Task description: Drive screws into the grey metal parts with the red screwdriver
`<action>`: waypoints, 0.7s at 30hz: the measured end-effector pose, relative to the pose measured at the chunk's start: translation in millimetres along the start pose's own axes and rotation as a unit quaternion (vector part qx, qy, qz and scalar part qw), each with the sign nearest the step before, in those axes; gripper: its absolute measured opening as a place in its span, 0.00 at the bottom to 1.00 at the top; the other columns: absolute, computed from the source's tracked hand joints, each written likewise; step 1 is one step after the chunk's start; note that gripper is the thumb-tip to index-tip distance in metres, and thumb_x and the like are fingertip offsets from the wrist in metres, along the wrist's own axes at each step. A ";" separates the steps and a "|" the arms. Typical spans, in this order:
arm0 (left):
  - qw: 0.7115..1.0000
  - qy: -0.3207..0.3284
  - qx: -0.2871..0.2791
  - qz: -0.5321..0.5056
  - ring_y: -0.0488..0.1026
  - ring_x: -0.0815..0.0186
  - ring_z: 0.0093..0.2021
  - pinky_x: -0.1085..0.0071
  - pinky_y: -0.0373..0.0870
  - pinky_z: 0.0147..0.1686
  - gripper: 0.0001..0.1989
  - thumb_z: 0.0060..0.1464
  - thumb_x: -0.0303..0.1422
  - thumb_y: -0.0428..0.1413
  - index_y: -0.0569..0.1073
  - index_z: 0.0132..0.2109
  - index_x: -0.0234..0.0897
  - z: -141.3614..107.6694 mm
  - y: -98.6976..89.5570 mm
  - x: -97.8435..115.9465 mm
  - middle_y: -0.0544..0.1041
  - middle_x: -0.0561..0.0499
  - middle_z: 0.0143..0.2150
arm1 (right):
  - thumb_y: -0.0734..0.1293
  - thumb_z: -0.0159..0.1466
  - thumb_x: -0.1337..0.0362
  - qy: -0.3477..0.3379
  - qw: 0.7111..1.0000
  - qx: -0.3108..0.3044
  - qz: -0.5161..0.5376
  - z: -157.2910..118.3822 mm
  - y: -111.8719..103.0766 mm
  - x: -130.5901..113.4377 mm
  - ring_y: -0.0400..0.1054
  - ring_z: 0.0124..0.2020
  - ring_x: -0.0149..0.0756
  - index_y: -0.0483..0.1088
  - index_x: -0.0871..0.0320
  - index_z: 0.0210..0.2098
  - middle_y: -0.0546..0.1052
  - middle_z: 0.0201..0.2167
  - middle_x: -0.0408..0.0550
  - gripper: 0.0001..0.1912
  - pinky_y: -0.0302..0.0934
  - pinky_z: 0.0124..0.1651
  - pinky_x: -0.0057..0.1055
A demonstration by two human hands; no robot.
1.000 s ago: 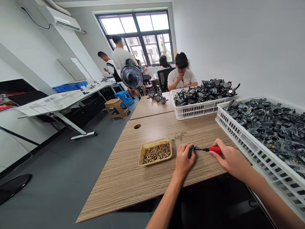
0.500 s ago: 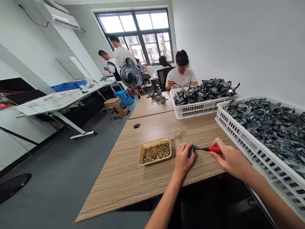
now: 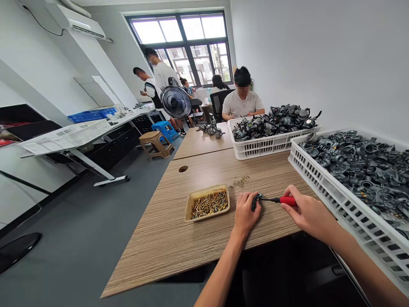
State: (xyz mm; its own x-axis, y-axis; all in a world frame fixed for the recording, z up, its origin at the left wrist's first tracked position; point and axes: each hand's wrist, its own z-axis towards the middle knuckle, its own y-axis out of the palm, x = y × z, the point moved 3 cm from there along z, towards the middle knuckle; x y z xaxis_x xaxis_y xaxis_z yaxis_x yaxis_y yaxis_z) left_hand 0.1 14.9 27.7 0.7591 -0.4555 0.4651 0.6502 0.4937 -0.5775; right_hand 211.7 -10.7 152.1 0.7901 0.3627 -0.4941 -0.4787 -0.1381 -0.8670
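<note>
Left hand (image 3: 246, 214) has 1 part (image 3: 256, 201) held on the counter (image 3: 166, 243), right hand (image 3: 308, 212) grips the screwdriver (image 3: 288, 200), shaft reaching the part. Looks mid-job to me, nearest crate (image 3: 335, 197) heaped full.

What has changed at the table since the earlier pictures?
The facing co-worker lowered one hand from near the face toward the table; the red tool in it no longer shows clearly. Otherwise, the left hand stays on the dark part, the right hand on the screwdriver, its tip at that part. The tub has not moved.
</note>
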 end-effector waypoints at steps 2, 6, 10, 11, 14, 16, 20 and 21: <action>1.000 0.000 0.002 -0.004 0.74 0.59 0.49 0.62 0.73 0.51 0.17 0.60 0.25 0.58 0.75 0.54 0.42 0.0 0.2 -0.1 0.79 0.48 0.47 | 0.57 0.74 0.53 0.015 1.000 0.005 -0.009 0.9 1.2 1.8 0.77 0.34 0.47 0.56 0.49 0.41 0.80 0.33 0.45 0.09 0.59 0.35 0.35; 1.000 0.001 0.006 -0.008 0.74 0.59 0.48 0.62 0.73 0.50 0.16 0.61 0.25 0.57 0.75 0.55 0.42 -0.1 0.2 -0.3 0.79 0.48 0.47 | 0.59 0.73 0.51 0.032 0.999 0.019 -0.017 2.6 3.3 4.0 0.79 0.35 0.48 0.56 0.50 0.39 0.81 0.32 0.46 0.11 0.59 0.34 0.33; 1.000 0.003 0.006 -0.006 0.75 0.59 0.48 0.62 0.73 0.50 0.16 0.60 0.25 0.57 0.75 0.55 0.42 -0.4 0.3 -0.4 0.79 0.48 0.47 | 0.60 0.73 0.51 0.039 0.998 0.035 -0.030 2.9 4.0 4.1 0.79 0.36 0.49 0.57 0.50 0.38 0.82 0.34 0.46 0.12 0.59 0.34 0.33; 1.000 0.003 0.006 -0.006 0.75 0.59 0.48 0.62 0.73 0.50 0.16 0.60 0.25 0.57 0.75 0.55 0.42 -0.4 0.3 -0.4 0.79 0.48 0.47 | 0.59 0.74 0.51 0.037 0.998 0.036 -0.026 2.7 3.9 3.7 0.79 0.37 0.49 0.58 0.50 0.39 0.82 0.34 0.46 0.11 0.60 0.35 0.34; 1.000 0.000 0.004 -0.010 0.74 0.59 0.48 0.62 0.73 0.51 0.17 0.60 0.25 0.58 0.75 0.55 0.42 -0.7 0.5 -0.5 0.79 0.48 0.47 | 0.59 0.74 0.51 0.025 0.999 0.029 0.001 1.2 3.1 1.7 0.80 0.39 0.48 0.61 0.49 0.45 0.83 0.36 0.46 0.09 0.63 0.38 0.35; 1.000 -0.001 0.003 -0.013 0.74 0.59 0.48 0.61 0.73 0.51 0.17 0.60 0.25 0.58 0.75 0.55 0.42 -0.8 0.6 -0.7 0.79 0.48 0.47 | 0.59 0.74 0.52 0.012 1.000 0.022 0.020 -0.1 2.3 -0.1 0.80 0.40 0.48 0.60 0.48 0.51 0.83 0.38 0.45 0.11 0.64 0.40 0.36; 1.000 0.002 0.003 -0.018 0.74 0.58 0.48 0.61 0.73 0.51 0.17 0.60 0.25 0.58 0.75 0.55 0.42 -0.7 0.7 -0.8 0.79 0.48 0.47 | 0.58 0.73 0.56 -0.009 0.999 0.010 0.036 -1.8 1.1 -1.8 0.79 0.40 0.47 0.58 0.49 0.53 0.83 0.39 0.46 0.11 0.63 0.41 0.36; 1.000 0.004 0.005 -0.019 0.74 0.58 0.48 0.61 0.73 0.51 0.17 0.60 0.25 0.57 0.75 0.55 0.41 -0.6 0.7 -0.7 0.79 0.48 0.47 | 0.58 0.73 0.56 -0.009 0.999 0.009 0.037 -1.7 1.1 -1.7 0.79 0.39 0.47 0.58 0.49 0.51 0.82 0.39 0.46 0.09 0.63 0.40 0.36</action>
State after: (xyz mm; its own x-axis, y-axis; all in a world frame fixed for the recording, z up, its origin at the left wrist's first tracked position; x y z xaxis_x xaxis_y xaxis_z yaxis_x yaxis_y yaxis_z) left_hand 0.0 15.0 26.5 0.7339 -0.4793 0.4814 0.6785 0.4829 -0.5536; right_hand 210.5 -13.1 151.9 0.7455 0.3691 -0.5550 -0.5420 -0.1490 -0.8271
